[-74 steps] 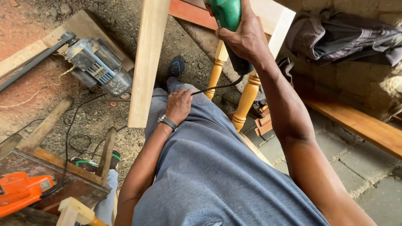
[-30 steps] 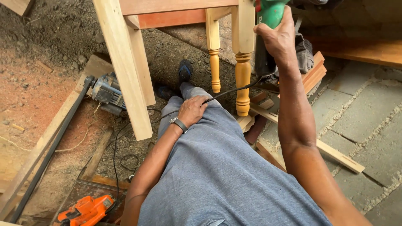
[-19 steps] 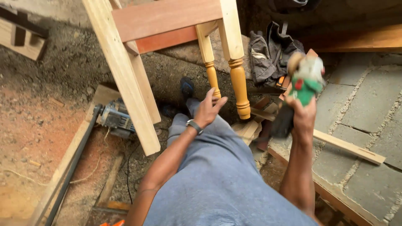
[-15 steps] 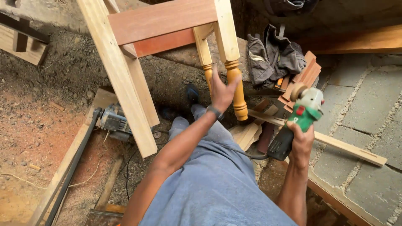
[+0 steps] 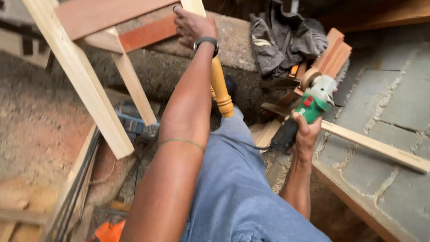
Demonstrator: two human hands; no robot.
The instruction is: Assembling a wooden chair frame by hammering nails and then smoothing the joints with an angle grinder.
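**Site observation: wooden frame gripped, angle grinder held low**

Landmark: the wooden frame [image 5: 89, 67], pale planed square legs with a reddish rail, standing tilted over bare earth.

Nearest the camera, the person's blue-trousered leg [image 5: 242, 197] extends toward the frame. To the right of the frame and lower, the right hand [image 5: 307, 132] is clenched around the dark handle of a green and grey angle grinder [image 5: 311, 101]; the round sanding disc sits at the top of the tool and faces away. The forearm is bent, the wrist straight, and the tool is clear of the frame. A black cord runs from it across the leg.

The left arm stretches forward, almost fully extended, a watch at the wrist. The left hand [image 5: 190, 24] grasps the frame at its upper right corner, above a turned, yellowish leg [image 5: 220, 92] of rounded profile.

Beyond the grinder, right of the frame, lie stacked reddish offcuts [image 5: 336, 54] and a crumpled grey garment [image 5: 284, 38]. A long pale batten [image 5: 380, 148] lies across grey paving stones.
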